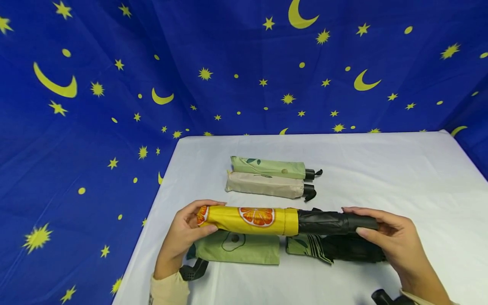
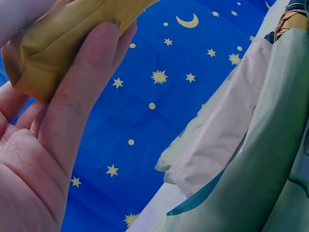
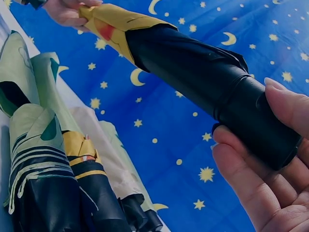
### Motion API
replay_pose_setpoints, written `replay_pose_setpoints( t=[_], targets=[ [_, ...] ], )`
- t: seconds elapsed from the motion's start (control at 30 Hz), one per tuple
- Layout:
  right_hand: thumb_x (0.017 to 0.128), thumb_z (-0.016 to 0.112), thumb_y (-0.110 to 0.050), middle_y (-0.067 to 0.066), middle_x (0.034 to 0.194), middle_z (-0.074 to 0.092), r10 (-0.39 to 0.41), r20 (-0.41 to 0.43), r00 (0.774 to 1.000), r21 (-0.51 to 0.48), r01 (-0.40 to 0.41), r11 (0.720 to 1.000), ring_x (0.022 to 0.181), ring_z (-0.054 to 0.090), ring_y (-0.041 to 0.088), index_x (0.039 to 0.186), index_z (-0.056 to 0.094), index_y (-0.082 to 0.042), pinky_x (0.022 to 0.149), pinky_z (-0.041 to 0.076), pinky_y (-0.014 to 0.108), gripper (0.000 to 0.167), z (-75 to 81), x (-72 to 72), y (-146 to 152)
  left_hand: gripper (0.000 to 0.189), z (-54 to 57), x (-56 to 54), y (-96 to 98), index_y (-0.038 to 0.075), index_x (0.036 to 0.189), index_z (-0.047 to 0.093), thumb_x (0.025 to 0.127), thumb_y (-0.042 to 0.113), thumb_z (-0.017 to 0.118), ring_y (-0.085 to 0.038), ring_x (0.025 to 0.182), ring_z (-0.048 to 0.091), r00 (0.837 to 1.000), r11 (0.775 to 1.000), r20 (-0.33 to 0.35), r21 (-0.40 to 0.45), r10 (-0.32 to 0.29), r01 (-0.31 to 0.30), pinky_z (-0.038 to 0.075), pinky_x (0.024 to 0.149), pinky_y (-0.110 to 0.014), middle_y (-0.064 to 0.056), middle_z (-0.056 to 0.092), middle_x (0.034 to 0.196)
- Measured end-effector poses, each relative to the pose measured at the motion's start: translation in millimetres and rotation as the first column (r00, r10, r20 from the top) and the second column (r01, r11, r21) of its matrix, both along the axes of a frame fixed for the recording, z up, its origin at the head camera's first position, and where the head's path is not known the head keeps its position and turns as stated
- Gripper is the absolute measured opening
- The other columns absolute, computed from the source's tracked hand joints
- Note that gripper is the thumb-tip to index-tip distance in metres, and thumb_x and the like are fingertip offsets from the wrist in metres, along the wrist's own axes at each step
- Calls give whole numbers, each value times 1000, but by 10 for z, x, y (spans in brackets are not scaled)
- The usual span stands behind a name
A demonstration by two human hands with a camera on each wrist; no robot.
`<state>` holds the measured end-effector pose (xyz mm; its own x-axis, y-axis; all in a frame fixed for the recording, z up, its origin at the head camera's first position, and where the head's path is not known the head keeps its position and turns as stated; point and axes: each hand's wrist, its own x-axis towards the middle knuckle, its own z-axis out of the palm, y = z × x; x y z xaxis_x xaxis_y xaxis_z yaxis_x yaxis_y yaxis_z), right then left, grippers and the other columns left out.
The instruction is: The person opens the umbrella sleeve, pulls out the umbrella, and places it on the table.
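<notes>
A folding umbrella with a black body and handle (image 1: 335, 222) is held level above the table between both hands, its far half inside a yellow sleeve (image 1: 263, 220) printed with orange slices. My left hand (image 1: 190, 224) grips the sleeve's left end, thumb in front and fingers behind. At the other end, my right hand (image 1: 389, 233) holds the black handle between thumb and fingers. Below the held umbrella lie a green sleeve (image 1: 248, 253) with an avocado print and a green-and-black folded umbrella (image 1: 350, 249). A yellow-and-black umbrella (image 3: 84, 159) lies behind that one, mostly hidden in the head view.
Farther back on the white table (image 1: 389, 169), a beige sleeved umbrella (image 1: 267, 185) and a green sleeved umbrella (image 1: 267, 167) lie side by side, black handles to the right. A blue cloth (image 1: 236, 51) with moons and stars hangs behind and left of the table.
</notes>
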<state>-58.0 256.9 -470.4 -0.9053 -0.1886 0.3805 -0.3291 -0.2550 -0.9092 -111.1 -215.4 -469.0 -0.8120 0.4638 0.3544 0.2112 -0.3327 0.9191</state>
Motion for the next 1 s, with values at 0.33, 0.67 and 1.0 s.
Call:
replay_pose_setpoints(
  t=[0.33, 0.67, 1.0],
  targets=[
    [85, 45, 38, 28, 131, 64, 5, 0, 1000, -26, -5, 1000, 117, 67, 32, 126, 51, 28, 84, 60, 39, 43, -5, 19, 34, 50, -26, 4, -34, -16, 137, 49, 90, -17, 66, -29, 121, 61, 999, 1000, -43, 29, 6, -5, 56, 93, -34, -24, 58, 139],
    [84, 43, 39, 30, 131, 63, 5, -9, 1000, -48, -5, 999, 120, 65, 33, 126, 50, 29, 87, 59, 38, 44, -17, 32, 82, 37, -19, 4, -47, -16, 135, 51, 100, -10, 57, -29, 117, 63, 997, 999, -68, 26, 41, -39, 57, 89, -33, -25, 60, 136],
    [83, 42, 40, 31, 130, 62, 5, -29, 1000, -68, -7, 998, 120, 65, 35, 125, 49, 30, 87, 59, 39, 44, -25, 35, 112, 36, 0, 33, -78, -16, 136, 50, 100, -13, 54, -28, 116, 63, 998, 998, -39, 22, 54, -53, 58, 88, -33, -25, 60, 137]
  ],
)
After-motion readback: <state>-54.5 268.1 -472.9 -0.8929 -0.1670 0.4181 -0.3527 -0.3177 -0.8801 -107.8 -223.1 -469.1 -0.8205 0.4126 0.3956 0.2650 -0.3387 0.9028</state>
